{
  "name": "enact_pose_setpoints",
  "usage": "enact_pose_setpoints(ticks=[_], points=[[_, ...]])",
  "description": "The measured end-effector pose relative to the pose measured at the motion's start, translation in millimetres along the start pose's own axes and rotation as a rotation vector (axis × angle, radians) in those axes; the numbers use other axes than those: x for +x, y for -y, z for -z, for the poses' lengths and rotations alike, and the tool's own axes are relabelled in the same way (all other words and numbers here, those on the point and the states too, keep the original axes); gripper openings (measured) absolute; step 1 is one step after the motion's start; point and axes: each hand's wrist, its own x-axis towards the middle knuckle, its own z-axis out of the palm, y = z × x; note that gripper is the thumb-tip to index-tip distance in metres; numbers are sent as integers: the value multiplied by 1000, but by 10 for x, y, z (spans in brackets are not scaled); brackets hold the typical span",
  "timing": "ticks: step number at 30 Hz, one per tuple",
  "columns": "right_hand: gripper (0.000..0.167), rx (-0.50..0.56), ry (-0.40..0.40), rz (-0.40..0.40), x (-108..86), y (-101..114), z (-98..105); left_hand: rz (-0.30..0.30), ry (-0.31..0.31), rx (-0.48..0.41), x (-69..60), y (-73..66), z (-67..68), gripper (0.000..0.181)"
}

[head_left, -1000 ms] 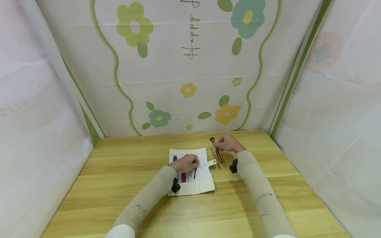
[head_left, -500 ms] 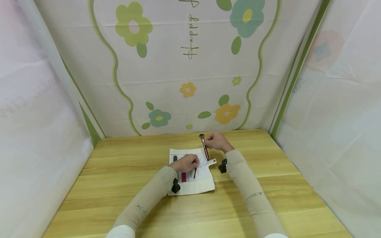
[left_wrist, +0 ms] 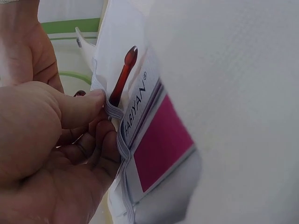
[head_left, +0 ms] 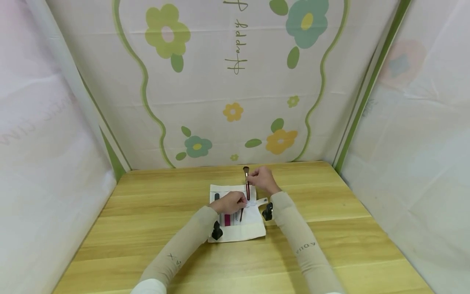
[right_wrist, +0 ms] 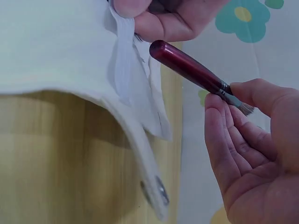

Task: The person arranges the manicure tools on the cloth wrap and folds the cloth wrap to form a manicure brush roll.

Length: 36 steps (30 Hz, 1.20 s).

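A white fabric brush roll [head_left: 238,233] lies spread on the table, its snap strap [right_wrist: 152,186] sticking out to the right. My left hand [head_left: 231,202] pinches the roll's elastic band [left_wrist: 114,111] between thumb and fingers. Under that band runs a slim brush with a red-brown handle [left_wrist: 124,77]. My right hand [head_left: 262,178] pinches a makeup brush [right_wrist: 189,67] near its metal collar. The brush is held above the roll's far right part, bristles away from me and dark red handle end close to the band. In the left wrist view it is mostly hidden behind the fingers.
Beneath everything is a wood-grain table [head_left: 154,237]. A flower-printed cloth wall [head_left: 205,90] rises behind its far edge, and pale cloth walls stand on both sides. Inside the roll lies a packet with a magenta block [left_wrist: 161,144] and printed lettering.
My right hand has carried the makeup brush leftward from beside the roll to over its right part, and the brush now stands more upright. My left hand stays at the band.
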Motion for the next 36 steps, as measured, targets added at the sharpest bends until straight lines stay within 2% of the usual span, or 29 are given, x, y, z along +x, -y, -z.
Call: enact_pose_setpoints(ticks=[12,20,27,31,36], points=[[14,-4,4,-44,-41,-35,-75,2,-2,-14,-7,7,-2,12],[18,22,61,-102,-75,-60,-98,-19,-11,-13,1,38,-11,12],[18,-29,109,-92,-83,-57,-100,-46,-15,-16,-19,8,-1,13],[19,-60,144,-144,-90,-49,-117,-47,-20,-3,-26,-5,0,14],[31,-157,198,-184,-113,-20,-144,-41,-22,6,-20,-14,4,16]])
